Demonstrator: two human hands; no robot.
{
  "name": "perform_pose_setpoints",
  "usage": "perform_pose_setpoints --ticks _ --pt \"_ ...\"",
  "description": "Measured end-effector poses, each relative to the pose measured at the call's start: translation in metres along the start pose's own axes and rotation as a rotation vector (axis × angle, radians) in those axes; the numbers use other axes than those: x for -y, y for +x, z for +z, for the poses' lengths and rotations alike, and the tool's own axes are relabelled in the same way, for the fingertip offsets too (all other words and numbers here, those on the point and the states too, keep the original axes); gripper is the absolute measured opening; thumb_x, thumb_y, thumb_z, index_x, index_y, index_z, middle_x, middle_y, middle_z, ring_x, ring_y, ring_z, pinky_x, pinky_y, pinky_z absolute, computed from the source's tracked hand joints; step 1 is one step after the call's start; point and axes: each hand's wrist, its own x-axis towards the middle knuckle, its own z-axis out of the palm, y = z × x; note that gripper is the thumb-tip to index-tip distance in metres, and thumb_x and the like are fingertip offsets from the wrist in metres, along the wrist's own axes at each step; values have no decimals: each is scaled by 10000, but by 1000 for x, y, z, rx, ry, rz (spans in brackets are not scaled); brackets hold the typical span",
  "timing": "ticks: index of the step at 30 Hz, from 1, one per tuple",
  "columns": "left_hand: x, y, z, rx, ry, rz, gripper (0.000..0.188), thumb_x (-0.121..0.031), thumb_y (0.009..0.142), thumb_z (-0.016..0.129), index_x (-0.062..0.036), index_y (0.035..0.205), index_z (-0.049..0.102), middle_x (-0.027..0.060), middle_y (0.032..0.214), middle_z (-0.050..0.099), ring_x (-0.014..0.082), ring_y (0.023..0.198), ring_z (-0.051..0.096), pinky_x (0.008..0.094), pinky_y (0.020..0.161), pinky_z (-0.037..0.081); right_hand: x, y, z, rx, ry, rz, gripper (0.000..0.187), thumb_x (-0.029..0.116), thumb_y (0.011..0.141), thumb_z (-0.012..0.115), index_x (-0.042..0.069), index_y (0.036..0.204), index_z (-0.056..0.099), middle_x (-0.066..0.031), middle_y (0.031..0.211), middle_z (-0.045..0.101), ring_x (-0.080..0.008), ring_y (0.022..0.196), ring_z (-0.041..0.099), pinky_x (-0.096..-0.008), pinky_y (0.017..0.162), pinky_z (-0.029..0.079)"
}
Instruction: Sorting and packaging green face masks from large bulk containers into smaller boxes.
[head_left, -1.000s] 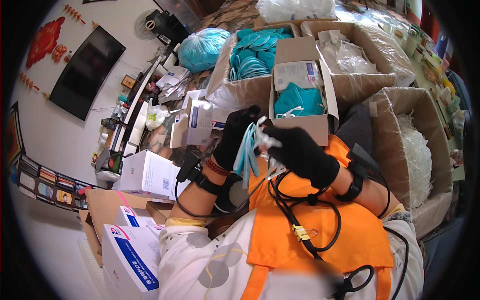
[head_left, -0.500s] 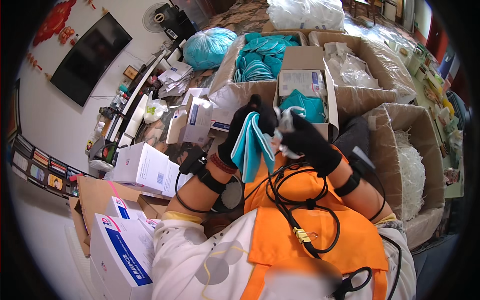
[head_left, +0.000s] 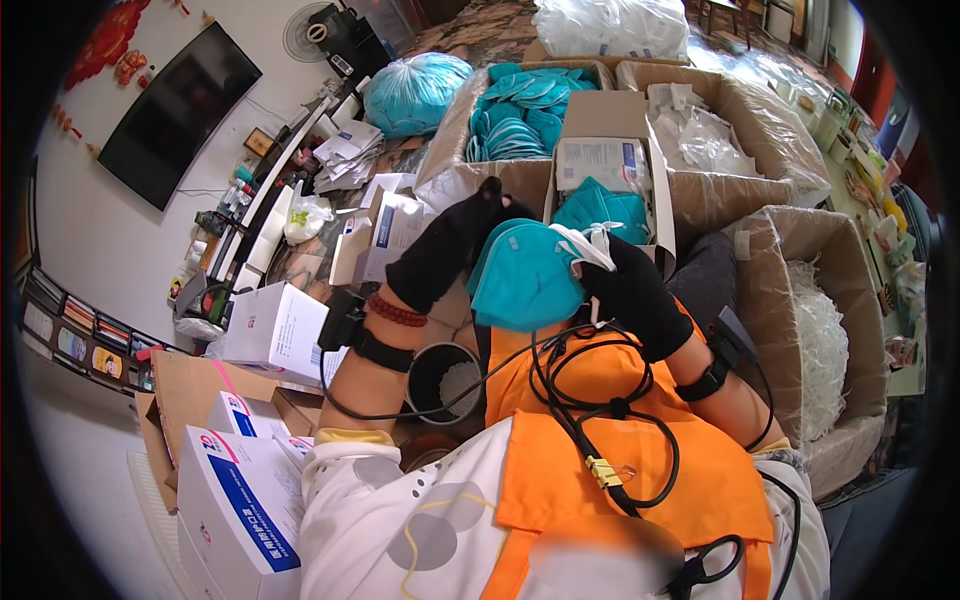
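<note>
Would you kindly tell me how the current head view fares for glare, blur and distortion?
In the head view, glare whitens the floor at upper right; a smeared blur covers the lower middle, by the orange apron; the television looks bowed; the teal masks look fairly sharp.

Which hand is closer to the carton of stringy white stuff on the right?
Right. The right hand is to the left of that carton, holding teal masks by their white straps; the left hand is farther left, on the masks' other side.
</note>
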Motion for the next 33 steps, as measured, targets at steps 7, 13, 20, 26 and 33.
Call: perform_pose_setpoints --ticks 7,13,20,26,33 --pt "-28 -3 40 -154 993 289 155 -123 929 505 -35 1044 557 168 898 600 313 871 615 330 747 492 -4 3 -1 -95 -214 -172 196 127 873 628 19 1030 582 -75 801 616 -128 728 580 -283 656 459" --pt "-37 -4 64 -88 711 -181 409 -213 856 629 -24 1192 493 202 983 614 351 898 622 363 789 490 -9 5 -5 -244 -305 -310 188 159 896 578 22 1025 576 -121 808 625 -213 739 623 -309 659 463" --pt "-3 -13 60 -6 674 -111 417 -160 765 635 -29 1155 562 192 1034 599 337 992 567 384 875 450 -19 -4 -11 -174 -649 -290 296 221 897 570 38 1129 545 -186 840 655 -363 771 645 -406 641 501" --pt "-1 -15 68 -7 911 107 258 -100 749 579 -42 985 665 135 894 680 292 813 660 342 784 496 -16 -2 -48 -105 -359 -129 304 95 834 579 9 1125 575 -151 804 654 -263 705 669 -338 628 521" --pt "-19 -18 80 23 843 196 234 -105 749 555 -86 941 686 117 853 690 269 790 662 345 774 483 5 -15 -69 182 -401 -94 266 13 869 522 1 1120 608 -79 1000 671 -159 880 629 -294 772 502"
